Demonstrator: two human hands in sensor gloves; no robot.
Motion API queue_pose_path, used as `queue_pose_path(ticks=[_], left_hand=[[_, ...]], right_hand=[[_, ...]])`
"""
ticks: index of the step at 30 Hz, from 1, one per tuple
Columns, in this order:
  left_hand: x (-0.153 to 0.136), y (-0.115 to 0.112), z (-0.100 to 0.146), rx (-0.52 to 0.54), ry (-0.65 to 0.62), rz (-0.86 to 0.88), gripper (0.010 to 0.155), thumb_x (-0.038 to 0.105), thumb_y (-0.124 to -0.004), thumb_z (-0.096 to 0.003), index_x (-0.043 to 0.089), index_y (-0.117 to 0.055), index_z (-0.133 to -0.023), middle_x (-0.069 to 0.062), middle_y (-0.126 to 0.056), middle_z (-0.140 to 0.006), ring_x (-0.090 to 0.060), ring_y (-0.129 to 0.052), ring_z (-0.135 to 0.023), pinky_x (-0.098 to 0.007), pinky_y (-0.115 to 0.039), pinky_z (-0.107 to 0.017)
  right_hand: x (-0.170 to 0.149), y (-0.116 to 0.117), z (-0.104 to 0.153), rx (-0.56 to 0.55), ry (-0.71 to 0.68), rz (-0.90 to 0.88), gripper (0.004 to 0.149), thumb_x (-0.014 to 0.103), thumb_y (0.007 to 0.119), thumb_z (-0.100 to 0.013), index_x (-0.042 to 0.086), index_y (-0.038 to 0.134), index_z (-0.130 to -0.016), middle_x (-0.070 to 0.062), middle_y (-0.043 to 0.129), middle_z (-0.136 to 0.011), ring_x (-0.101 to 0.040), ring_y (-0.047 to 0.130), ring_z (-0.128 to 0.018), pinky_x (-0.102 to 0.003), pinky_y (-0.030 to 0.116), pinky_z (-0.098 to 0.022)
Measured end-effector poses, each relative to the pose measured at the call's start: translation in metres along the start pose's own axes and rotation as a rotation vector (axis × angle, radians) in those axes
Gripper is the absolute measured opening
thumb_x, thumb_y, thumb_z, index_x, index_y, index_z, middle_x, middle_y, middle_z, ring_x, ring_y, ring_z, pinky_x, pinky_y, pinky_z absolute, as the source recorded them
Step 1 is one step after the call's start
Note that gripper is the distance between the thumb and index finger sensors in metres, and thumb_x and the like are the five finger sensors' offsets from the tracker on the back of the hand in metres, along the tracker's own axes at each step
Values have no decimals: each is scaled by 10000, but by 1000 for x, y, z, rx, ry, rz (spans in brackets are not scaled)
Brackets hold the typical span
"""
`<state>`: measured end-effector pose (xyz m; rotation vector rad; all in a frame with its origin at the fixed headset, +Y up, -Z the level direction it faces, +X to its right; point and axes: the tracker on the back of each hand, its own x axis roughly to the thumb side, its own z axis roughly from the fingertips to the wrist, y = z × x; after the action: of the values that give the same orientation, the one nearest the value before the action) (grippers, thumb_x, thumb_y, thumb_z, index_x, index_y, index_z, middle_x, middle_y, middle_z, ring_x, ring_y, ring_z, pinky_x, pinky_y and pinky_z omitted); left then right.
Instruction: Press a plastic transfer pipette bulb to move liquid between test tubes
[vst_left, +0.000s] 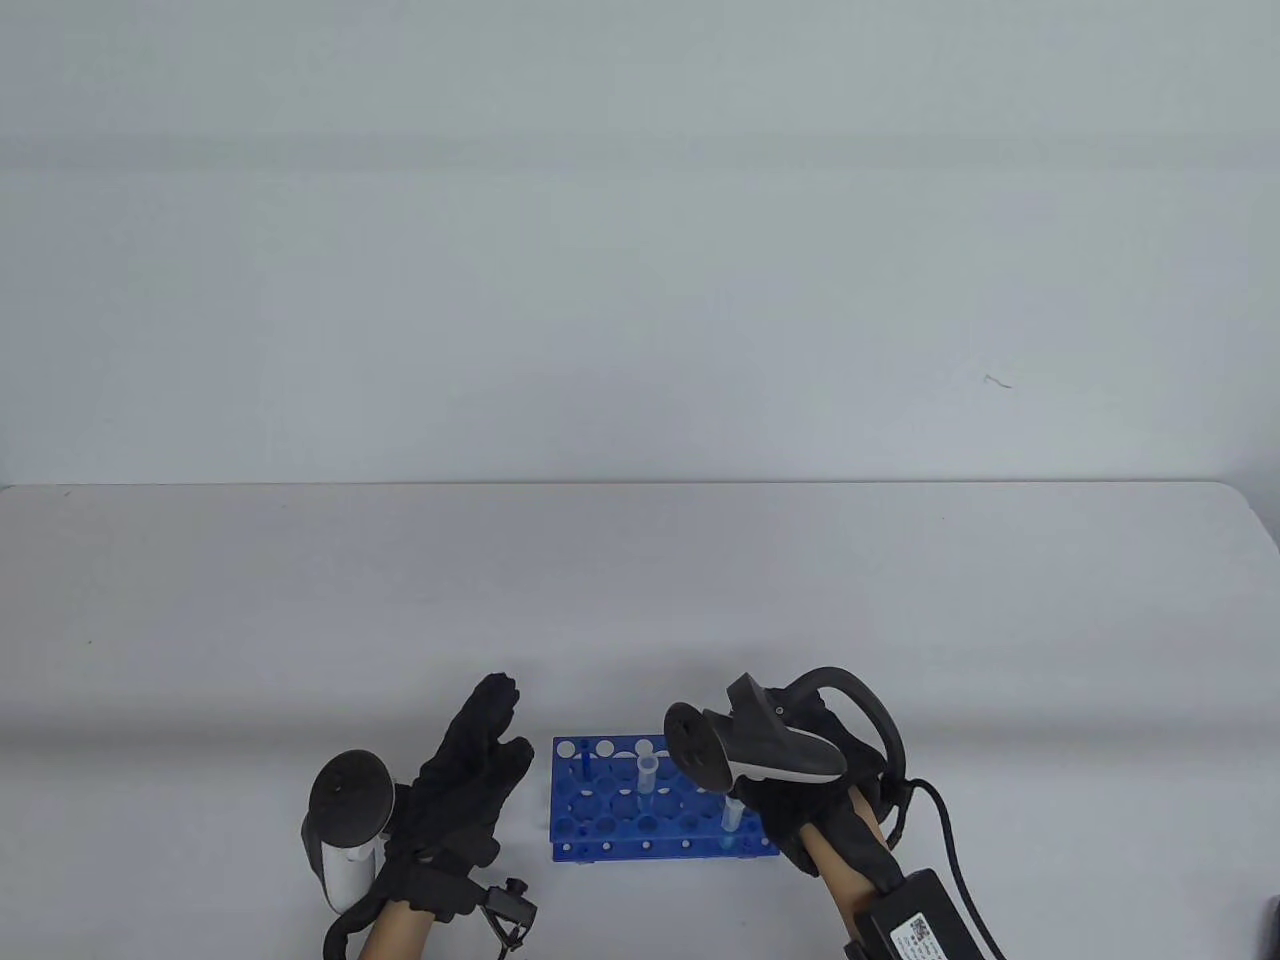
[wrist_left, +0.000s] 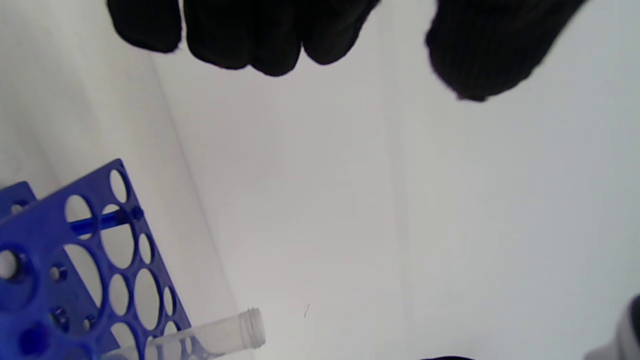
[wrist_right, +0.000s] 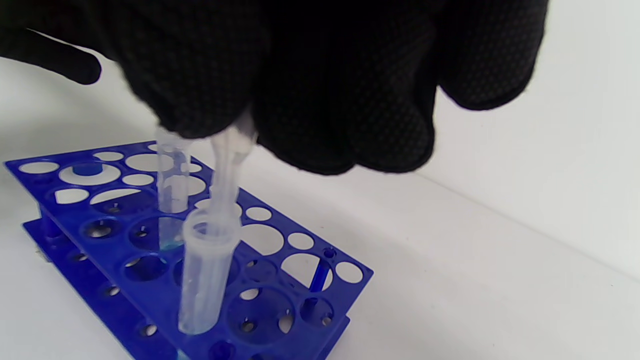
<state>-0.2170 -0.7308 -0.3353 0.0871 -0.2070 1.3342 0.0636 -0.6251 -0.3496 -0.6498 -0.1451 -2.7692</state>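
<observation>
Pale grey table (vst_left: 300, 600) against a plain white wall (vst_left: 600, 250), even light

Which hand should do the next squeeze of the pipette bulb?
The right hand. It already holds the pipette, whose stem runs down into a tube standing in the blue rack. The left hand is beside the rack with fingers spread, holding nothing.
</observation>
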Motion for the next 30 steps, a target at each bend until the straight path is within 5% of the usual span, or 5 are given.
queue_pose_path(ticks=[30], left_hand=[[0,0,0,-1,-1,2,879,659,-662,-472,225,-371,-1179,-127,-410,-1238,-383,-449,-1110,-614,-477,-813]], right_hand=[[-1,2,-1,76,27,-21,480,407,877,-327,215,886,-766,27,1033,-605,-175,1000,-495,-512,757,-575]])
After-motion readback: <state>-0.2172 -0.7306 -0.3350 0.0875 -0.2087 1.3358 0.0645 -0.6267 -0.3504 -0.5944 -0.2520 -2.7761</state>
